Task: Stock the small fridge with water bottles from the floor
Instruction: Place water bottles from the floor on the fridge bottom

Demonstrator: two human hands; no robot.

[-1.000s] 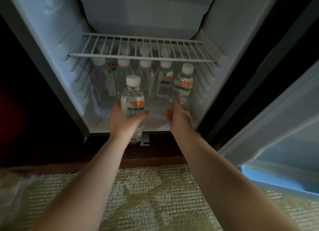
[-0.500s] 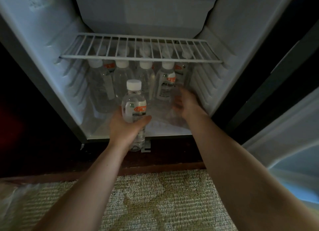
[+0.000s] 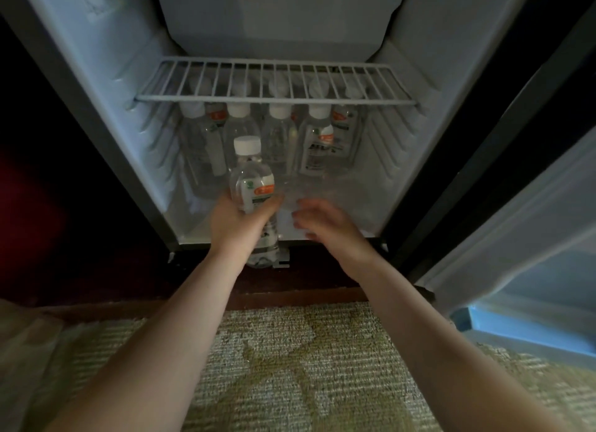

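Fridge (image 3: 129,109), small, door (image 3: 516,238) swung open at the right, wire shelf (image 3: 274,101) across its middle; beneath the shelf a row of white-capped water bottles (image 3: 317,144) stands upright along the back of the fridge floor. Held bottle (image 3: 253,180), clear, white cap, orange label, upright at the front edge of the fridge floor, left of centre, base hanging below the lip, gripped round its body by the left hand (image 3: 237,225). Right hand (image 3: 325,225), blurred, just beside it over the same front edge, fingers loosely bent and holding nothing; patterned carpet (image 3: 290,367) below.
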